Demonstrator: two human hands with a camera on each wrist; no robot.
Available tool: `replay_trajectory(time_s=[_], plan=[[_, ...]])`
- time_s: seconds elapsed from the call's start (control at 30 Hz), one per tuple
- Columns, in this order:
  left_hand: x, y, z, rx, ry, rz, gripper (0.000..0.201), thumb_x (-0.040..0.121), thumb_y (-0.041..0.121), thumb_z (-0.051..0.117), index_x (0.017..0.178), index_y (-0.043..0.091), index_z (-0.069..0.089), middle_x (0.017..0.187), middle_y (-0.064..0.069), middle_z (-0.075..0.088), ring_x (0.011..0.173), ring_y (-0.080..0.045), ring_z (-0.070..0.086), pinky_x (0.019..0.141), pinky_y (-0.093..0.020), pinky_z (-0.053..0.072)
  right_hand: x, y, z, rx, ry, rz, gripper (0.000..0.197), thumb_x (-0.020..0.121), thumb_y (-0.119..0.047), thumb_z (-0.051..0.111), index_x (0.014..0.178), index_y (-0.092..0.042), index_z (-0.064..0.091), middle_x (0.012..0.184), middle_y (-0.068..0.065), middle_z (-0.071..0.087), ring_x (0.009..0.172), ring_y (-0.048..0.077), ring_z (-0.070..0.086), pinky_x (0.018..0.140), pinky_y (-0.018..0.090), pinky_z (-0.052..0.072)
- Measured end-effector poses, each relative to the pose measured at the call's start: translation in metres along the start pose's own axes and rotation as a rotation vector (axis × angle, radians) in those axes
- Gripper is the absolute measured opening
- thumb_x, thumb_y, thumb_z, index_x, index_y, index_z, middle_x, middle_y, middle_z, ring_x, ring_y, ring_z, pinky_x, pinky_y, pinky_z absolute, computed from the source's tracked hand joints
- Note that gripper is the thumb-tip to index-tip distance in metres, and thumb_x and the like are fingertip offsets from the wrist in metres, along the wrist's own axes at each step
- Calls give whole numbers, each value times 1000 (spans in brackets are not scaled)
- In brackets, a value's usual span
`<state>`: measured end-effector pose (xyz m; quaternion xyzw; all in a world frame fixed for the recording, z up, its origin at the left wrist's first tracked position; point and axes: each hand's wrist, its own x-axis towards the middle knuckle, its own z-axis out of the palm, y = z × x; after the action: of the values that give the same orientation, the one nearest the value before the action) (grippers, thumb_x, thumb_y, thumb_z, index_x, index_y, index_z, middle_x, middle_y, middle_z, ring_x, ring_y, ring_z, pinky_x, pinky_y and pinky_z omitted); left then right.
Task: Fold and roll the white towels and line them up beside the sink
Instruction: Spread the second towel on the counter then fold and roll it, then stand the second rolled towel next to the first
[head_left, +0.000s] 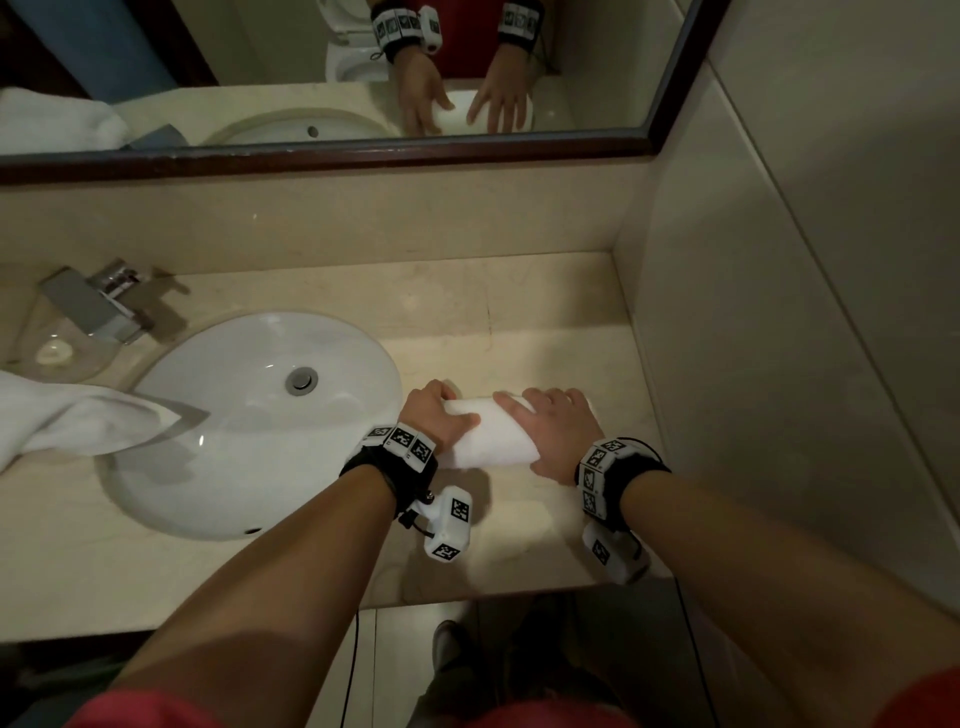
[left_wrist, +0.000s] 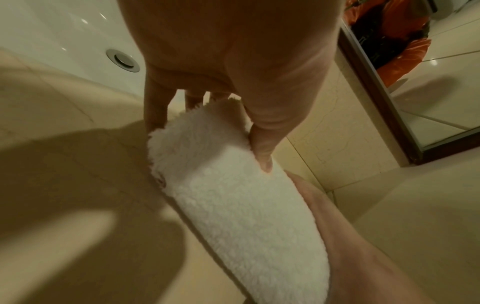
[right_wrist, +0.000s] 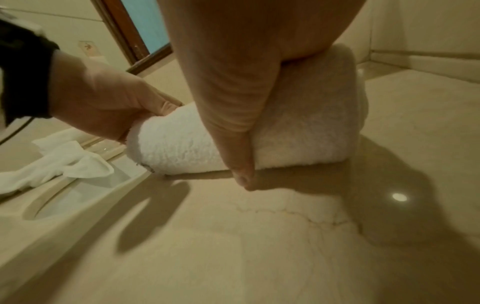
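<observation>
From the head camera: no brand or readable wording anywhere, only black-and-white square marker tags on the wristbands (head_left: 402, 444). The rolled white towel (head_left: 493, 434) lies on the beige marble counter (head_left: 519, 322), just at the sink (head_left: 260, 415) basin's 3 o'clock edge. The left hand (head_left: 434, 413) wraps the roll's left end, fingers curled over the far side, thumb along the top. The right hand (head_left: 553, 431) covers the right end, fingers spread over it and bent down (the mirror (head_left: 332, 73) at 12 o'clock shows both hands on it too). A second, loose white towel (head_left: 78, 421) drapes over the basin rim at 9 o'clock, with the chrome faucet (head_left: 98, 301) at 10 o'clock.

Left wrist view: the left hand (left_wrist: 233, 61) pinches the rolled white towel (left_wrist: 233, 205), thumb on one side, fingers on the other; the drain (left_wrist: 122, 60) sits at 10 o'clock.

Right wrist view: the right hand (right_wrist: 246, 72) clamps over the rolled white towel (right_wrist: 298, 127), thumb pressed down its near face to the counter; the left hand (right_wrist: 103, 102) grips the far end at 9 o'clock, the loose white towel (right_wrist: 59, 164) beyond at 8 o'clock.
</observation>
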<state>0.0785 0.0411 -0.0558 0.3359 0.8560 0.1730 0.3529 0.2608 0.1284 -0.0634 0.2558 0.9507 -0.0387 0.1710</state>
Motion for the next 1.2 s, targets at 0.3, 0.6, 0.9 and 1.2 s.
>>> replay_trajectory(time_s=[0.3, 0.6, 0.9, 1.2], plan=[[-16, 8, -2, -339, 98, -119, 68, 91, 46, 58, 146, 14, 33, 141, -16, 48, 123, -33, 51, 102, -39, 43, 2, -2, -12, 355, -59, 158, 94, 68, -40, 68, 147, -38, 16, 129, -2, 48, 112, 26, 52, 90, 41, 43], [-46, 64, -46, -569, 98, -188, 67, 84, 47, 60, 137, 21, 28, 129, -9, 44, 107, -34, 53, 85, -50, 55, -9, 4, -69, 1608, -103, 379, 62, 64, -16, 83, 121, -11, 59, 110, 11, 70, 99, 30, 68, 87, 47, 55], [-60, 103, -82, -425, 197, 41, 59, 80, 35, 63, 134, 25, 41, 133, -12, 39, 114, -35, 51, 98, -48, 46, 3, 9, -123, 1854, -154, 433, 57, 74, -18, 77, 125, -4, 56, 110, 20, 69, 99, 38, 68, 89, 56, 52], [-82, 73, -104, -860, 23, -4, 60, 93, 25, 59, 144, 18, 27, 128, -13, 56, 105, -32, 63, 70, -37, 55, 19, -56, -156, 2008, -312, 243, 51, 86, -14, 68, 132, 0, 51, 120, 29, 60, 93, 38, 67, 74, 47, 56]])
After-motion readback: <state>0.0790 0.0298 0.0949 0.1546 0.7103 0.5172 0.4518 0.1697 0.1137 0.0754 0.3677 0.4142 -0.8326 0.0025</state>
